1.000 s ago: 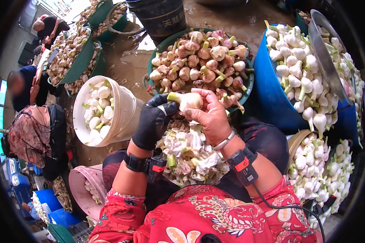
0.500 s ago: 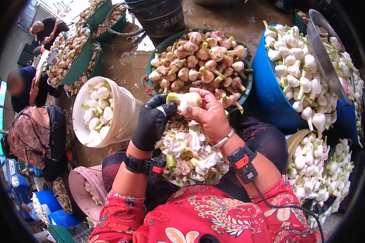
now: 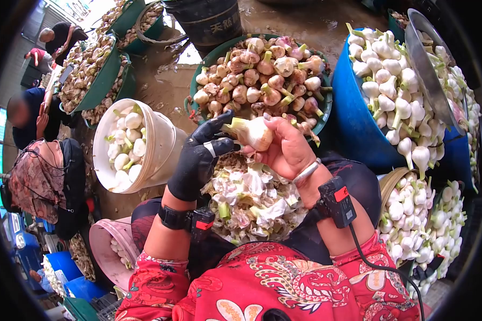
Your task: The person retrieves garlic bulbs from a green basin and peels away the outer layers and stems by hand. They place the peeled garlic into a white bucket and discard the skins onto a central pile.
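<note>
A garlic bulb (image 3: 256,134) with a short green stem is held over my lap, partly skinned and pale. My right hand (image 3: 292,152), bare, pinches its round end between thumb and fingers. In a black glove, my left hand (image 3: 195,163) is at the stem end, its finger and thumb spread apart on either side of the stem; whether they touch it is hard to see. Below both hands lies a heap of peeled garlic skins (image 3: 251,200). Just beyond is a green basin (image 3: 195,77) full of unpeeled garlic bulbs (image 3: 270,96).
To the left stand a white bucket (image 3: 158,147) with cleaned garlic and a pink bucket (image 3: 103,241). A blue tub (image 3: 353,112) heaped with white bulbs and a metal basin (image 3: 426,69) are at right. A black bucket (image 3: 203,27) stands behind; other people work at far left.
My left fingers have spread apart around the stem. My right hand has turned, its palm more in view, still gripping the bulb, which sits slightly further right.
</note>
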`<state>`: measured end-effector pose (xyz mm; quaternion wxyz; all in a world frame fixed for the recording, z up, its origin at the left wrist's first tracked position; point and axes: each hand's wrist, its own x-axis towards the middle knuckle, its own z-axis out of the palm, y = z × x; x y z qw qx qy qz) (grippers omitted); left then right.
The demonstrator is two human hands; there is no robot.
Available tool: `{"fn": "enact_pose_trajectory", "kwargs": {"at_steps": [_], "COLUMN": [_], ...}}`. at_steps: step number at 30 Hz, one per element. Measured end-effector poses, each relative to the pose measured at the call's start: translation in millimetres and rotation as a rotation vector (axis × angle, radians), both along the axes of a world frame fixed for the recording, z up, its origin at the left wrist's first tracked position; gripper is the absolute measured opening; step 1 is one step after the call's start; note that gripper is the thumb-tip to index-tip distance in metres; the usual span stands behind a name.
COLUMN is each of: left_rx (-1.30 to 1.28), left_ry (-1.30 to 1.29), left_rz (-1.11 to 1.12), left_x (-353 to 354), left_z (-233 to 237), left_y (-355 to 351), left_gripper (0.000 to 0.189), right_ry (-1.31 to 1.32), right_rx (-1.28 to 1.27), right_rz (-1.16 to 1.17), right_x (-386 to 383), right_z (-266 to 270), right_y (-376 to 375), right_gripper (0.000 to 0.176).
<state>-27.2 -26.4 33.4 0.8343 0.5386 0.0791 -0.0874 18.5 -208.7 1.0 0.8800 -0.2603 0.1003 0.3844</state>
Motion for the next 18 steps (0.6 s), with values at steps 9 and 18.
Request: {"fn": "enact_pose_trajectory", "kwargs": {"at_steps": [9,18], "left_rx": [0.970,0.101], "left_ry": [-0.562,0.024], "left_rz": [-0.118,-0.078], "left_x": [3,-15], "left_z": [-18,4], "left_y": [17,9], "left_gripper": [0.026,0.052], "right_ry": [0.146,-0.029], "right_rx": [0.111,0.144], "right_rz": [0.445,0.184], "right_x": [-18,-4], "right_z": [-3,3], "right_y": [5,2], "right_gripper": [0.031,0.034]}}
